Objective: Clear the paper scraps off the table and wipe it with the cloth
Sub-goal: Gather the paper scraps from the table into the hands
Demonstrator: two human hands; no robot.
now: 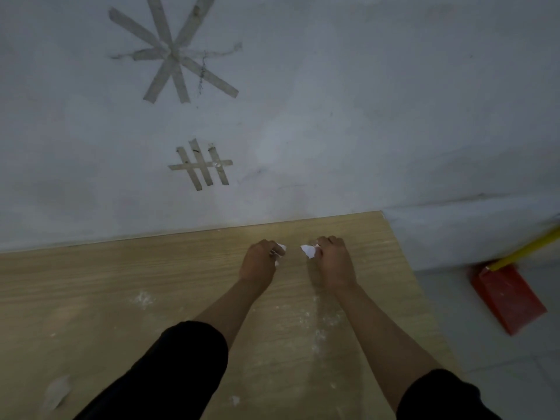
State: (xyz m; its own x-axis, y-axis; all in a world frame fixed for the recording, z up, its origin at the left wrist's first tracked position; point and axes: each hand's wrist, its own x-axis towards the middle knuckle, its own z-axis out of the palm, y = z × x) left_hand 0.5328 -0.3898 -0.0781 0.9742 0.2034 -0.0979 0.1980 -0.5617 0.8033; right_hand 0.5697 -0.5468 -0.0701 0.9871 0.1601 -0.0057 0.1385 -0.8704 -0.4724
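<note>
Paper scraps [309, 251] sit in both hands at the far edge of the counter [121, 283], at about 12 o'clock from the person, close to the wall. The left hand [260, 262] is curled knuckles-up round a small white crumpled piece that pokes out past its fingertips. The right hand [335, 262] is curled the same way and pinches a white, sharp-cornered piece. The two hands are near each other but apart.

The step in hand looks like gathering the scraps; wiping has not begun, and no cloth is in view. More litter lies on the counter: a pale, flat, torn scrap [56, 392] at 8 o'clock near the front edge, and a tiny white fleck [235, 400] at 6 o'clock between the forearms. The next move probably calls for carrying the held pieces off the counter, then reaching back for these.

The counter is light wood-grain laminate, smooth and flat, dusted with chalky white powder smears [144, 298] at 9 o'clock and below the right forearm. That powder will likely need the cloth, not fingers.

The wall [363, 116] is dull, scuffed grey-white, with strips of tape forming a star [174, 53] at 11 o'clock and a hatch mark [201, 165] below it. At 3 o'clock, on the floor, is a red dustpan [509, 298] with a yellow handle. Both sleeves are dark and pushed up.
</note>
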